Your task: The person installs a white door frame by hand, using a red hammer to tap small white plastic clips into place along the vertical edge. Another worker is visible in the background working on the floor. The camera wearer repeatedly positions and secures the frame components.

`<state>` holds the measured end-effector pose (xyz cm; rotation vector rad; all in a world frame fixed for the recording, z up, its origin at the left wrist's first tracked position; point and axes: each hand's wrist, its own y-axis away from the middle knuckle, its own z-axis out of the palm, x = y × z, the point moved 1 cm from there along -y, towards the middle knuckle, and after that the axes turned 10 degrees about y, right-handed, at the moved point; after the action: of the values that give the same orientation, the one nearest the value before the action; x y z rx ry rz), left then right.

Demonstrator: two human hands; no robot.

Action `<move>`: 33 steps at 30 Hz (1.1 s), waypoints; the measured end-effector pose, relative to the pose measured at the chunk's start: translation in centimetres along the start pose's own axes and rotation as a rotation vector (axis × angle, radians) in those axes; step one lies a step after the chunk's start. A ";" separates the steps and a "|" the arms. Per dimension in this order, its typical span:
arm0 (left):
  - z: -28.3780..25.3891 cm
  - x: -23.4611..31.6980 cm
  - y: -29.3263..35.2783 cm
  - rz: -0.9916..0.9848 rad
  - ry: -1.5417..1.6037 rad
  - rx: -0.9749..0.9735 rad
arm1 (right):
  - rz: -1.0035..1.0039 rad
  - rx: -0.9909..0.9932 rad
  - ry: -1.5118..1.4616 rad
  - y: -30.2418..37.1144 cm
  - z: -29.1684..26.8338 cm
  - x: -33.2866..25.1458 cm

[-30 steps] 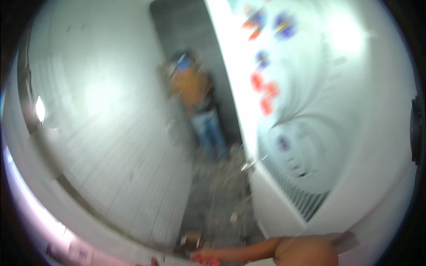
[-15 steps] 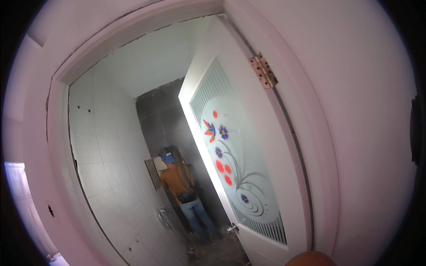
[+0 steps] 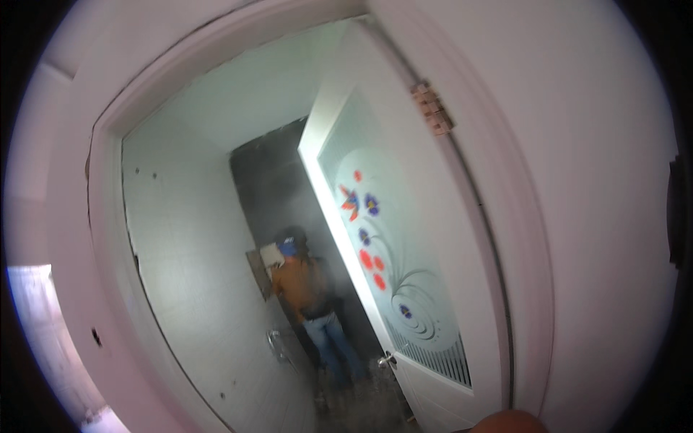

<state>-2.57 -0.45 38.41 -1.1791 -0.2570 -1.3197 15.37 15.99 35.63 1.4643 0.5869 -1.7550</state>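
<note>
A rounded, smooth part of my right arm or hand point(image 3: 510, 422) shows at the lower edge, in front of the foot of the white door point(image 3: 433, 317). Its fingers cannot be made out, nor whether it touches the door or holds anything. My left hand is out of view. The door stands ajar into a small tiled room. Its frosted glass panel point(image 3: 426, 296) bears red and purple flowers, a bird and curling lines. A silver lever handle point(image 3: 388, 359) sits on its free edge, and a copper-coloured hinge point(image 3: 432, 108) joins it to the frame.
Inside, a person point(image 3: 303, 285) in a brown top, blue cap and jeans faces the dark back wall point(image 3: 267, 180), beside a board point(image 3: 258, 274). Pale tiles cover the left wall point(image 3: 188, 252). Haze hangs over rubble on the floor point(image 3: 361, 408). The pink-white door frame point(image 3: 108, 238) surrounds the opening.
My view has shifted slightly, so the doorway and the person sit a little further right. The picture is blurrier. The door stays ajar, and the haze near the floor looks thicker.
</note>
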 end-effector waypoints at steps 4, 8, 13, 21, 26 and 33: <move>-0.3 -0.1 -0.8 -0.154 -0.099 0.158 | 0.011 0.020 -0.002 -0.4 -0.1 1.9; -0.4 0.7 0.1 -0.214 -0.365 0.243 | 0.235 0.012 -0.128 -0.1 -0.7 3.5; 0.0 2.0 1.4 -0.257 -0.492 0.241 | 0.531 -0.003 -0.194 2.7 -1.0 5.5; -1.2 3.2 0.9 -0.210 -0.674 0.252 | 0.753 -0.120 -0.028 2.6 -0.7 8.8; -1.5 4.0 0.6 -0.282 -0.680 0.187 | 0.655 -0.183 -0.041 0.2 -0.8 5.6; -2.7 2.5 2.5 -0.372 -0.707 0.201 | 0.329 -0.411 0.194 -1.1 3.4 0.5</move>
<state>-0.95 -4.57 37.75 -1.4324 -1.1381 -1.1038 12.38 13.96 35.83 1.3533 0.7122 -1.1662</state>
